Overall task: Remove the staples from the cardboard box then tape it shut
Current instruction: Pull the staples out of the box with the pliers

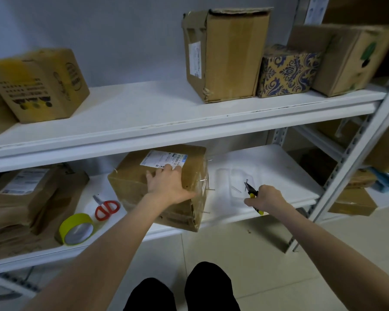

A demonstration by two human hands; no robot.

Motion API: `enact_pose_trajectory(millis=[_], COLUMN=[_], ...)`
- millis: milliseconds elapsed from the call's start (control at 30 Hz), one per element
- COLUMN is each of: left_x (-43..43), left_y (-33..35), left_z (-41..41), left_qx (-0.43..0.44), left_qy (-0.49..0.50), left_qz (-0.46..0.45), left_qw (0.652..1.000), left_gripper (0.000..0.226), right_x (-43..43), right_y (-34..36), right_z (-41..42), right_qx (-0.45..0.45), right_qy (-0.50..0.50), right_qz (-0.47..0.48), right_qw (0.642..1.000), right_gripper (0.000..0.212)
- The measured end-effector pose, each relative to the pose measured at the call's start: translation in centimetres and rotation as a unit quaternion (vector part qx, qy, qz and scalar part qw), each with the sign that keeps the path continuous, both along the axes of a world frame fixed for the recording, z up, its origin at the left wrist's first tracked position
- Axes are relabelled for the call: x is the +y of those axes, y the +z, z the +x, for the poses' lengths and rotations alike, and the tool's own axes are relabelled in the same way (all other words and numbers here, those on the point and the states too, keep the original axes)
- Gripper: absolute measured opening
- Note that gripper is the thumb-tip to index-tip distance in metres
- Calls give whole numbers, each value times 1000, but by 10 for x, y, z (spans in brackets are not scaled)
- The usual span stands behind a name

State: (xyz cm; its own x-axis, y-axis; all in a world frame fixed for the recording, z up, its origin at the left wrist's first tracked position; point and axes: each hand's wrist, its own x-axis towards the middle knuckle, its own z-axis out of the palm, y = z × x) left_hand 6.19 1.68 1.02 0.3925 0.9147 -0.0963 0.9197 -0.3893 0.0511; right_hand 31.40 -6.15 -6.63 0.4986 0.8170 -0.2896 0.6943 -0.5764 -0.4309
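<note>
Left hand (pixel 169 185) lies flat, fingers straight, on a cardboard box (pixel 130 182) at the front edge of the shelf (pixel 279 164) — right hand (pixel 266 198) grips yellow-handled pliers (pixel 250 190) over a clear tray (pixel 225 178).

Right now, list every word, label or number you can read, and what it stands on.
No text is readable.
Label on the box under the left hand: barcodes, print too small.
Label on the tall box: blurred.
Dark print on the yellow-marked box: blurred.
Label on the left package: blurred.
</note>
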Motion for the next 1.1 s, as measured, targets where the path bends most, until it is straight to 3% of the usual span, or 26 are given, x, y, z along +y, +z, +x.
enact_pose_trajectory(millis=[267, 500, 600, 1100], left_x=[2, 5, 3, 1], left_y=[-1, -1, -3, -2], left_z=[-1, -2, -2, 2], left_qx=[2, -7, -6, 0], left_qy=[-6, -6, -3, 4], left_qz=[8, 11, 13, 11], left_qw=[1000, 1000, 1000, 1000], left_gripper=[84, 81, 81, 77], right_x=[4, -34, -47, -20], right_y=[2, 3, 0, -6], right_z=[-10, -52, -71, -119], right_qx=[-21, 144, 167, 257], right_qy=[27, 134, 160, 72], right_qz=[11, 85, 93, 149], right_qw=[999, 977, 968, 952], right_gripper=[39, 20, 17, 31])
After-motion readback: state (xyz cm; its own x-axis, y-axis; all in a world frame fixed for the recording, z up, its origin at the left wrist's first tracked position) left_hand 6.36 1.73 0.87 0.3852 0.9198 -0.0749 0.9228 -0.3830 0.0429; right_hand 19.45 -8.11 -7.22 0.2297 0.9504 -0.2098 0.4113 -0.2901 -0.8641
